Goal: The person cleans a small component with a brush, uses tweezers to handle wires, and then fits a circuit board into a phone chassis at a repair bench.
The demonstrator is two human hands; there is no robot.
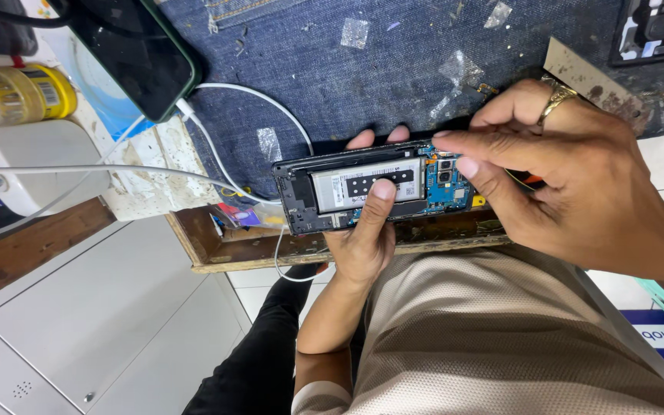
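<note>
Opened smartphone (374,188) lying lengthwise at centre frame, back cover off, silver battery (366,184) and blue circuit board (447,188) with small camera modules exposed, resting over the near edge of a wooden bench (270,250) covered in denim cloth (363,84). Risks, as a judgement: with the phone perched at the bench edge and carried mostly on one palm, a slip of that grip could drop it toward the lap; thumb pressure on the soft battery could dent or bend it; a tool tip skating across the board could scratch a part or nick a connector; small loose pieces could vanish into the cloth. Left hand (363,238) cradling the phone from below, fingers wrapped round the far edge with two fingertips (363,138) showing above it, thumb (380,198) pressed flat on the battery label, so closed in a firm hold on the handset. Right hand (570,184) at centre right, gold ring (556,100) on one finger, fingers drawn together and pinched low over the board end, forefinger tip at the phone's upper edge; a sliver of orange and black behind the thumb suggesting a small tool handle, too hidden to name. Second phone (136,54) in a green case at upper left with white cable (217,146) plugged in, yellow container (17,96) at far left
</note>
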